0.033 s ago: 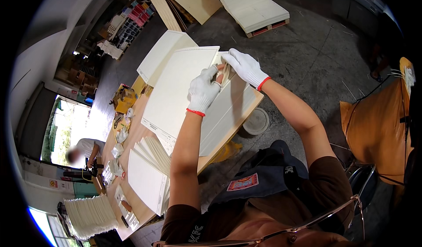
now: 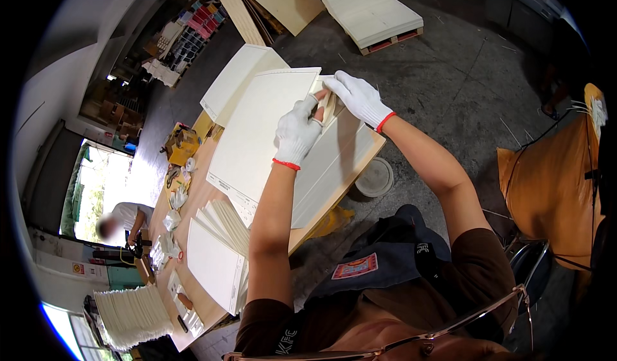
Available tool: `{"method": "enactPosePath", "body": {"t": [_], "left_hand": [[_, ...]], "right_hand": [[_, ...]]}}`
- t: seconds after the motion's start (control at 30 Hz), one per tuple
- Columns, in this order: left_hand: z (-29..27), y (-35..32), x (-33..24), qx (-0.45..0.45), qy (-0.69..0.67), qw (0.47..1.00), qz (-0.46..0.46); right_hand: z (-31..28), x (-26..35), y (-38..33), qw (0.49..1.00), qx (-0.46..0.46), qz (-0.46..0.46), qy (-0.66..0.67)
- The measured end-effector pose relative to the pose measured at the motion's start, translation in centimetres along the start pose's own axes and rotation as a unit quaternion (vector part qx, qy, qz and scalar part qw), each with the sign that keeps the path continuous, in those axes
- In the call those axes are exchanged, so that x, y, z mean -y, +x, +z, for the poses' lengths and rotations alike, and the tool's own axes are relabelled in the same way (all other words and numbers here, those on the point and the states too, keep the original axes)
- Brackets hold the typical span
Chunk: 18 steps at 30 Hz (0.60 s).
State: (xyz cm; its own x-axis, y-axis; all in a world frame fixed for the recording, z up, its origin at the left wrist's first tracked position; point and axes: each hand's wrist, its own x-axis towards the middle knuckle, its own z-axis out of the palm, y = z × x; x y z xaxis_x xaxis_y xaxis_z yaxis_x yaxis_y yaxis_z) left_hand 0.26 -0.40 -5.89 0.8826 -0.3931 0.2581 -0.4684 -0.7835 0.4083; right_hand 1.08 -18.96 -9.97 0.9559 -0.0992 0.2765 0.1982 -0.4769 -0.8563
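My left hand (image 2: pixel 298 128), in a white knit glove with red cuff, has bare fingertips showing. Its thumb and finger grip the far right edge of a stack of large white sheets (image 2: pixel 257 129). My right hand (image 2: pixel 360 97), gloved the same way, is bent over the sheets' far corner, its thumb hidden. Cream-coloured sheet edges (image 2: pixel 330 109) show between the two hands. Below them, a grey-white panel (image 2: pixel 324 178) lies along the near right side of the table (image 2: pixel 371 146).
Fanned white sheets (image 2: pixel 215 255) lie nearer on the left, another white board (image 2: pixel 238 81) beyond. Small plastic bags (image 2: pixel 178 198) line the far table side. A round lidded bucket (image 2: pixel 375 178) stands below the right edge; an orange sack (image 2: pixel 546 187) is at right. A person (image 2: pixel 125 223) bends at far left.
The cream-coloured sheet edges between my hands have shifted slightly. Both hands keep nearly the same place.
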Motion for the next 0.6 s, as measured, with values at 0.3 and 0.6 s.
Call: {"method": "enactPosePath", "body": {"t": [0.3, 0.6], "left_hand": [[-0.2, -0.2, -0.1, 0.004, 0.02, 0.998, 0.053], [1.0, -2.4, 0.9, -0.155, 0.021, 0.984, 0.088]], "right_hand": [[-0.2, 0.0, -0.2, 1.0, 0.007, -0.002, 0.012], [0.2, 4.1, -3.5, 0.894, 0.209, 0.123, 0.376]]}}
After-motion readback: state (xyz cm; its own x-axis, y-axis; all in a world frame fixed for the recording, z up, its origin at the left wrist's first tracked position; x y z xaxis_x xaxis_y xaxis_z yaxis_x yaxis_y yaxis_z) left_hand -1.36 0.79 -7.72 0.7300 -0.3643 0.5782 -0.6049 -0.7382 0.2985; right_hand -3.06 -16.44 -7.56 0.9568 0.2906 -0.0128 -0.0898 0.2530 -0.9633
